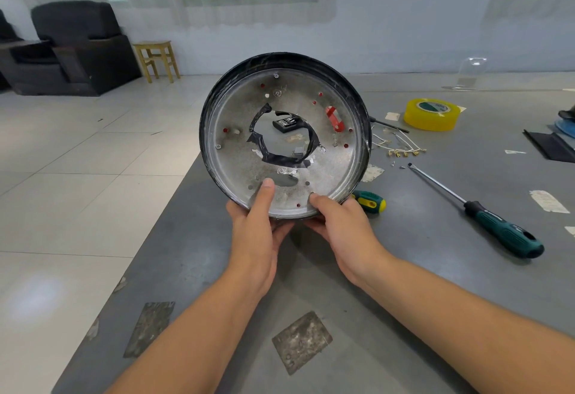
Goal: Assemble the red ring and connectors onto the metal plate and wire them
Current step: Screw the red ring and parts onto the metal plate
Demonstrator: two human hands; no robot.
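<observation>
I hold the plate point(326, 157) up on edge above the table point(404, 284), its dished face toward me: my left hand point(255, 232) and right hand point(343, 228) both grip the bottom rim, thumbs pressed on the metal, fingers curled behind. It is a round pan of dull, speckled galvanised metal with a raised black rim, small punched holes and a few screws. Its wide centre hole is ragged, edged with crumpled black tape. Red shows through several holes and a slot point(334, 118) on the right, so the red ring seems to sit behind the plate. On the grey, scuffed table beyond lie thin white wires point(396, 144) with brass connectors point(403, 153), a glossy yellow tape roll point(432, 114), a long steel-shafted screwdriver point(479, 210) with a ribbed green handle, and a stubby green-and-yellow handle point(371, 201) just past my right hand.
</observation>
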